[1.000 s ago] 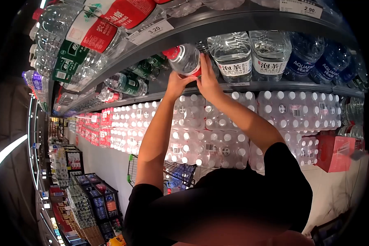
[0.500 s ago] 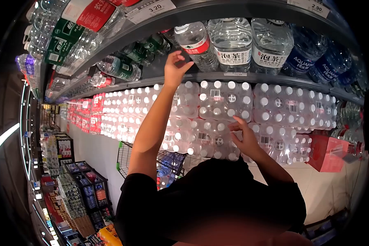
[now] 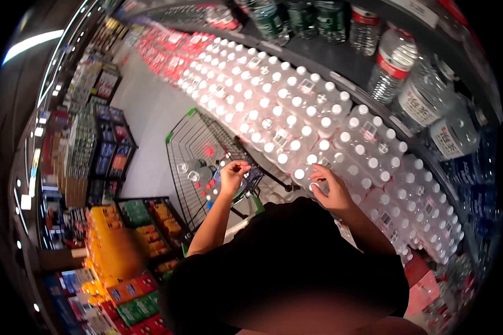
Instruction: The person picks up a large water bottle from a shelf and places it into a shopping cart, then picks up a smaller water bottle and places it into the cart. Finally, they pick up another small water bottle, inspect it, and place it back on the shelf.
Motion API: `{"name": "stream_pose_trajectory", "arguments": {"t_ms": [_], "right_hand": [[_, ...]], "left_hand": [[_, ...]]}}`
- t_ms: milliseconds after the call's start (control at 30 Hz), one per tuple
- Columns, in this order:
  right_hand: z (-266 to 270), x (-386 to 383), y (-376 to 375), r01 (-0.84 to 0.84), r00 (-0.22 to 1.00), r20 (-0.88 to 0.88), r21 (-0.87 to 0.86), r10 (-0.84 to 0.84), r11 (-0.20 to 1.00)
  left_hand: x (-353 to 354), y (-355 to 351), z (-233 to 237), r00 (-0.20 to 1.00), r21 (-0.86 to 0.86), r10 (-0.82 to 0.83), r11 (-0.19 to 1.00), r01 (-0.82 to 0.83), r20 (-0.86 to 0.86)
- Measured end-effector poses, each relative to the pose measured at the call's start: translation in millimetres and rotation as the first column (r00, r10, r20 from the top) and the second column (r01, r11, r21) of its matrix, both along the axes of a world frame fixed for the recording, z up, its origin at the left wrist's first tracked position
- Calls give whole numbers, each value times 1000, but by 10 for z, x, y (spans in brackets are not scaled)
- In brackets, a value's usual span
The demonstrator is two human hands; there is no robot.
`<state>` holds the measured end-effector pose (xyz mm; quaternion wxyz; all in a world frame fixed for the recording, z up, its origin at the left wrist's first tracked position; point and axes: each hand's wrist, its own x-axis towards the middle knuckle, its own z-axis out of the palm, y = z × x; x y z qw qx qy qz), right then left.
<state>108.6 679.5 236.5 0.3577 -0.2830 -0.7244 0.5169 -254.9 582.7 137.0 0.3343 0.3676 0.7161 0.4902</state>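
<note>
Looking down, we take the shopping cart (image 3: 185,146) as our landmark. Our left hand (image 3: 233,176) hangs over its right half with the fingers curled in; we cannot tell whether it grips anything. The loose bottles (image 3: 191,172) lie inside the cart, just left of that hand. Our right hand (image 3: 331,191) is to the right of the cart, outside its wire wall. It lies released, fingers spread on the white caps of a shrink-wrapped pack (image 3: 318,146) in the stack beside the cart, and it grasps nothing.

We judge that pack heavy and awkward. The film is thin and slick and would stretch or tear if pinched at the caps, so the sound hold is with both hands under its ends. The loose bottles look much lighter, with thin walls that dent under a squeeze. The ribbed body or the neck below the cap gives the surest grip.

Half a second earlier, our left hand was raised to the shelf (image 3: 341,70) far above the cart, beside the red-labelled bottle (image 3: 390,67). It has since dropped to the cart. Our right hand stays on the packs, and our view has swung downward
</note>
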Motion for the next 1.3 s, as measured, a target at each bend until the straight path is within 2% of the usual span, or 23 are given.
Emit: {"name": "stream_pose_trajectory", "arguments": {"t_ms": [33,133,267,367,467,567,667,700,733,800,833,867,933,967,1000,1067,1167,1233,1300], "right_hand": [[77,-103,-2,-38,999,17,-25,39,999],[76,-446,-54,-127,992,35,61,125,990],[121,-897,-302,-260,964,59,28,258,965],[50,-1220,-524,-333,937,106,-14,333,943],[-169,-1595,-755,-351,920,176,-26,350,936],[-660,-2136,-1047,-360,875,328,-50,355,932],[-1042,-2484,-1367,-388,852,419,99,315,916],[-1171,-2575,-1470,-423,833,450,142,322,895],[-1293,-2607,-1568,-456,791,489,73,366,887],[-1558,-2607,-1793,-523,683,573,-50,453,851],[-1687,-2551,-1909,-551,718,532,41,449,834],[-1690,-2538,-1970,-551,722,574,140,386,823],[-1622,-2552,-2055,-561,725,638,330,259,759],[-1446,-2673,-2119,-465,756,610,247,237,850],[-1456,-2682,-2136,-448,731,653,243,197,860],[-1498,-2731,-2176,-408,683,722,245,115,880],[-1498,-2784,-2217,-365,648,756,202,92,909],[-1493,-2811,-2229,-355,624,778,195,76,915],[-1490,-2818,-2223,-378,590,803,183,83,908]], "left_hand": [[-92,-259,-33,992,0,80,997,-80,96],[-466,-948,-304,968,-61,245,967,-248,-58],[-866,-1731,-493,906,-114,405,901,-418,-123],[-1149,-2130,-618,879,-115,464,872,-475,-111],[-1397,-2321,-674,855,-119,519,847,-517,-21],[-1923,-2622,-1107,874,-84,473,881,-466,114],[-2293,-2845,-1295,890,-185,444,888,-421,105],[-2411,-2933,-1346,859,-190,454,888,-418,237],[-2536,-3008,-1411,899,-294,427,875,-384,98],[-2720,-3131,-1512,934,-373,358,865,-336,-10],[-2823,-3171,-1609,954,-439,285,849,-295,-90],[-2937,-3225,-1870,963,-427,266,866,-261,-49],[-3076,-3207,-2010,980,-476,176,856,-200,-96],[-3120,-3187,-2053,978,-522,200,829,-200,-56],[-3132,-3183,-2086,979,-473,191,857,-203,-73],[-3107,-3138,-2125,975,-414,223,890,-192,27],[-3115,-3059,-2124,976,-450,179,887,-107,122],[-3173,-3111,-2719,978,-414,130,909,-51,164],[-3184,-3090,-2708,968,-414,104,910,1,229]]}}
